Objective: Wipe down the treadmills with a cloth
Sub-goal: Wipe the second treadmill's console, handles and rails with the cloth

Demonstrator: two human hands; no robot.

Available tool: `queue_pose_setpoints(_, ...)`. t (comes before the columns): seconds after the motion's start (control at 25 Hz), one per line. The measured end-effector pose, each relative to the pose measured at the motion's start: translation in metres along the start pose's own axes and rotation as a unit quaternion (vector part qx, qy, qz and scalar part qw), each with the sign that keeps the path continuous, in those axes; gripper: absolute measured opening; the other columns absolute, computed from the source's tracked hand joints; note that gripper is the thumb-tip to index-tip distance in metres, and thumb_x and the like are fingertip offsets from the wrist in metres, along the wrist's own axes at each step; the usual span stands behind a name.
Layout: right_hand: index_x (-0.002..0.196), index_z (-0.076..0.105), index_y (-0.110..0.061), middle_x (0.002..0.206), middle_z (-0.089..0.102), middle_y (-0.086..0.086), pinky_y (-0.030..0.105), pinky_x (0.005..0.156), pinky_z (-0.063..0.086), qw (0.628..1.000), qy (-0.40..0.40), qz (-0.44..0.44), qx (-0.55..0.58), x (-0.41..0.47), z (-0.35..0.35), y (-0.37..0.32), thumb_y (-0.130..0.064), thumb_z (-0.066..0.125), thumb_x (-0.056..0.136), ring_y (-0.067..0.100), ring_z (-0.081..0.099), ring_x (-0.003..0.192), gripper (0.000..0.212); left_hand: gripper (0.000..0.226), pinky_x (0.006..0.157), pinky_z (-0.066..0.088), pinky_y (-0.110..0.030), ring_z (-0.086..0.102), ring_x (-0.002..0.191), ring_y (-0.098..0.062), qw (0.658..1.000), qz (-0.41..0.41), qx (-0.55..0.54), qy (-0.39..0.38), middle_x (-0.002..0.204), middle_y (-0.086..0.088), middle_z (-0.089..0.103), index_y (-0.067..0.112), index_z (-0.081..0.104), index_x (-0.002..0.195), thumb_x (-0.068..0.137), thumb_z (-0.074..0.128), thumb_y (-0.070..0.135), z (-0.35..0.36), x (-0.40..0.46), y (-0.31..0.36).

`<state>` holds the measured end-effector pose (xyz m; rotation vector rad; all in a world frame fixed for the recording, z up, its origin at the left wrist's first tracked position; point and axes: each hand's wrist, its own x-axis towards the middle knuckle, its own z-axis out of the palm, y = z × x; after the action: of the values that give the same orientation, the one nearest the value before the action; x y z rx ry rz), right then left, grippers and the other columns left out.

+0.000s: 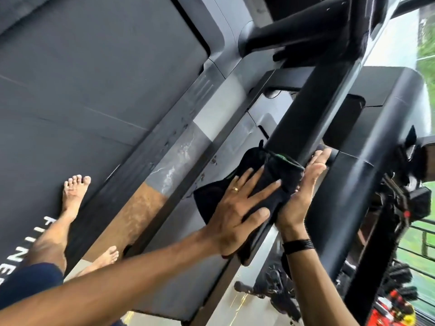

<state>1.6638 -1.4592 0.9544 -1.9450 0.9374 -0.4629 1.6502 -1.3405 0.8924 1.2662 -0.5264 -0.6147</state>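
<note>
the left hand (237, 215) presses spread fingers (263, 191) flat on the black cloth (268, 175) against the treadmill's slanted upright (303, 114), the right hand (303, 191) open just beside it.

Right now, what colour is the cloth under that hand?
Black, with a thin green edge; the cloth shows best in the head view.

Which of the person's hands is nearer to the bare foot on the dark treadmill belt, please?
Left. The left hand presses the black cloth, closer to the bare foot; the right hand lies beyond it.

Green railing (423, 241); red equipment (390, 314)
</note>
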Motion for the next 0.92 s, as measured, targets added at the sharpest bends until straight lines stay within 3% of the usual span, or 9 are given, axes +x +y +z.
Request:
queue_pose_setpoints(0.08, 0.159, 0.003, -0.017, 0.167, 0.001, -0.006, 0.038, 0.126, 0.003, 1.0, -0.004, 0.018, -0.013, 0.002, -0.002, 0.0, -0.082, 0.038, 0.085, 0.003, 0.001, 0.152, 0.104, 0.055, 0.124, 0.008, -0.045, 0.006, 0.153, -0.015, 0.998, -0.052, -0.028, -0.034, 0.165, 0.01, 0.012, 0.051, 0.019, 0.15, 0.097, 0.034, 0.05, -0.006, 0.032, -0.006)
queue_pose_setpoints(0.2, 0.16, 0.008, -0.015, 0.167, 0.007, -0.008, 0.037, 0.127, 0.007, 0.997, -0.004, 0.009, -0.079, 0.004, -0.002, -0.003, -0.081, 0.033, 0.087, 0.001, 0.006, 0.152, 0.101, 0.073, 0.123, 0.015, -0.039, 0.021, 0.15, -0.018, 0.973, -0.209, -0.075, -0.056, 0.163, 0.003, 0.02, 0.043, 0.023, 0.153, 0.085, 0.033, 0.068, 0.0, 0.083, -0.033)
queue_pose_setpoints(0.32, 0.16, 0.007, -0.02, 0.167, 0.006, -0.009, 0.038, 0.127, 0.008, 0.991, -0.011, -0.004, -0.135, 0.004, -0.003, -0.003, -0.082, 0.025, 0.088, 0.002, 0.005, 0.152, 0.096, 0.069, 0.119, 0.03, -0.044, 0.046, 0.137, -0.027, 0.867, -0.373, -0.322, -0.071, 0.145, -0.011, 0.053, 0.016, 0.046, 0.145, 0.095, 0.037, 0.062, 0.002, 0.091, -0.061)
queue_pose_setpoints(0.4, 0.159, 0.005, -0.022, 0.168, 0.002, -0.009, 0.04, 0.127, 0.006, 0.989, -0.016, -0.008, -0.148, 0.003, -0.003, -0.003, -0.082, 0.022, 0.088, 0.003, 0.002, 0.153, 0.095, 0.068, 0.116, 0.034, -0.045, 0.056, 0.126, -0.025, 0.853, -0.4, -0.328, -0.073, 0.131, -0.008, 0.065, 0.018, 0.059, 0.134, 0.092, 0.039, 0.067, 0.002, 0.075, -0.063)
queue_pose_setpoints(0.52, 0.159, 0.004, -0.023, 0.168, 0.001, -0.009, 0.042, 0.126, 0.004, 0.988, -0.001, -0.019, -0.156, 0.003, -0.003, -0.002, -0.079, 0.02, 0.09, 0.002, -0.002, 0.152, 0.09, 0.075, 0.121, 0.021, -0.036, 0.037, 0.142, -0.015, 0.933, -0.328, -0.145, -0.005, 0.153, 0.007, 0.043, 0.045, 0.038, 0.146, 0.079, 0.031, 0.078, -0.001, 0.031, -0.047)
queue_pose_setpoints(0.6, 0.159, 0.006, -0.024, 0.168, 0.003, -0.009, 0.043, 0.126, 0.004, 0.989, 0.009, -0.019, -0.149, 0.003, -0.001, 0.001, -0.076, 0.02, 0.092, 0.002, -0.001, 0.152, 0.086, 0.056, 0.123, 0.013, -0.032, 0.016, 0.15, -0.006, 0.97, -0.22, -0.098, -0.009, 0.163, 0.01, 0.022, 0.062, 0.019, 0.144, 0.089, 0.025, 0.069, -0.002, 0.0, -0.03)
queue_pose_setpoints(0.72, 0.159, 0.009, -0.022, 0.167, 0.007, -0.009, 0.045, 0.126, 0.006, 0.991, 0.029, -0.03, -0.127, 0.001, -0.002, 0.001, -0.072, 0.021, 0.096, 0.004, 0.003, 0.153, 0.082, 0.047, 0.123, 0.0, -0.037, -0.005, 0.151, -0.004, 0.993, -0.106, -0.042, -0.037, 0.165, 0.016, 0.003, 0.068, 0.01, 0.143, 0.099, 0.018, 0.055, 0.0, 0.0, -0.012)
queue_pose_setpoints(0.84, 0.16, 0.011, -0.02, 0.167, 0.01, -0.008, 0.048, 0.125, 0.007, 0.993, 0.033, -0.03, -0.108, 0.001, -0.003, 0.001, -0.071, 0.023, 0.096, 0.005, 0.005, 0.153, 0.083, 0.045, 0.123, -0.004, -0.041, -0.011, 0.15, -0.003, 0.995, -0.064, -0.021, -0.074, 0.158, 0.033, -0.007, 0.071, 0.006, 0.139, 0.099, 0.015, 0.054, 0.0, 0.052, -0.013)
queue_pose_setpoints(0.92, 0.16, 0.01, -0.02, 0.167, 0.009, -0.008, 0.048, 0.126, 0.006, 0.994, 0.027, -0.026, -0.099, 0.0, -0.003, 0.001, -0.072, 0.024, 0.096, 0.006, 0.003, 0.153, 0.084, 0.045, 0.123, -0.005, -0.041, -0.011, 0.15, -0.005, 0.996, -0.041, -0.002, -0.073, 0.158, 0.028, -0.008, 0.071, 0.005, 0.139, 0.099, 0.019, 0.053, 0.004, 0.093, -0.013)
